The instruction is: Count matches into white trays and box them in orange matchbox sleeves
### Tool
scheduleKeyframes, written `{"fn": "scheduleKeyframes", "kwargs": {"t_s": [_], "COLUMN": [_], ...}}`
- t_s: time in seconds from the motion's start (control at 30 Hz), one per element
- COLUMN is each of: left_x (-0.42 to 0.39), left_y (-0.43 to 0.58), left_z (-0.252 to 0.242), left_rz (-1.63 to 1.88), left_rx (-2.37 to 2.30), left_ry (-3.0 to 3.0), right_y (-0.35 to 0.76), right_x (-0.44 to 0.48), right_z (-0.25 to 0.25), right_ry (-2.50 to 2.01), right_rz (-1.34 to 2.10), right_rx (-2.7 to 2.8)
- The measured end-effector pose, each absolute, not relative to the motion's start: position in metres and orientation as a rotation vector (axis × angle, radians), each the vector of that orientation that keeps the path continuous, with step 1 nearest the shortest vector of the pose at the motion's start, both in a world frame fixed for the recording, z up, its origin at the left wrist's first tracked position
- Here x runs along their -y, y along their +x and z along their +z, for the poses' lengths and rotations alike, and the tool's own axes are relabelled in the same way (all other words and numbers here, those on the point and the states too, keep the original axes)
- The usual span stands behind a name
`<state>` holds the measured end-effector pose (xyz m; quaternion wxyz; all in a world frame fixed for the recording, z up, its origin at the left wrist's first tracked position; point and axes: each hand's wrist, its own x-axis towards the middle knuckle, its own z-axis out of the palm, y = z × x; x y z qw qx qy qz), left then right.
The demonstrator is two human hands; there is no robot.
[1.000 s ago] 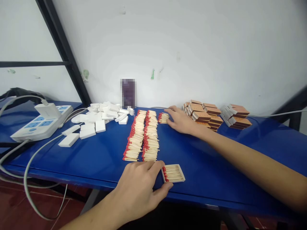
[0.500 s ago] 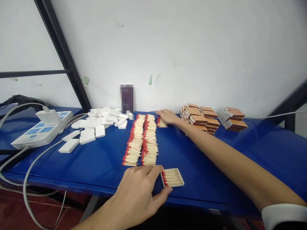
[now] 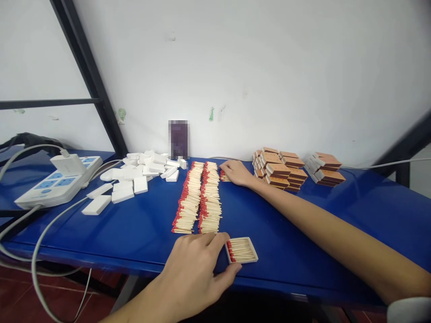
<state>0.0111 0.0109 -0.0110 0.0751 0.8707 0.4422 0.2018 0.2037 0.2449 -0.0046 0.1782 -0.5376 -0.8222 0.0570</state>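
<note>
My left hand [image 3: 195,271] rests at the near edge of the blue table [image 3: 141,224], thumb and forefinger holding a small white tray of matches [image 3: 241,250] by its left side. Two long rows of red-tipped matches [image 3: 200,197] run away from it down the middle. My right hand [image 3: 236,172] reaches to the far end of these rows and closes over a small bunch of matches [image 3: 222,176], most of which the fingers hide.
A heap of white matchbox trays [image 3: 138,172] lies at the back left. Orange matchbox sleeves are stacked at the back right [image 3: 281,168] and further right [image 3: 325,168]. A white power strip [image 3: 55,180] with grey cables sits at the far left. A black frame bar [image 3: 87,76] leans against the wall.
My right hand has curled from lying flat to closing over the small bunch of matches. My left hand stays on the tray. The view has tilted up slightly.
</note>
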Motion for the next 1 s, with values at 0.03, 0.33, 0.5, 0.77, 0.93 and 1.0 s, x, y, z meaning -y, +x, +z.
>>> {"fn": "scheduleKeyframes", "kwargs": {"t_s": [0.03, 0.33, 0.5, 0.77, 0.93, 1.0], "left_x": [-0.011, -0.01, -0.011, -0.011, -0.011, -0.011], "left_y": [0.011, 0.011, 0.012, 0.011, 0.012, 0.012], "left_z": [-0.011, -0.011, -0.011, -0.011, -0.012, -0.012], "left_rz": [0.603, 0.595, 0.592, 0.598, 0.594, 0.594], "left_rx": [-1.325, -1.325, -1.335, -1.335, -1.32, -1.325], "left_ry": [2.612, 2.615, 2.624, 2.625, 2.621, 2.62], "right_y": [0.204, 0.21, 0.213, 0.22, 0.231, 0.234], "right_x": [-0.243, -0.221, -0.21, -0.19, -0.163, -0.156], "right_z": [-0.005, -0.006, -0.008, 0.001, -0.003, -0.009], "right_ry": [-1.504, -1.354, -1.291, -1.149, -1.075, -1.072], "right_rz": [0.155, 0.069, 0.043, -0.044, -0.122, -0.133], "right_rx": [2.331, 2.347, 2.344, 2.256, 2.272, 2.291]}}
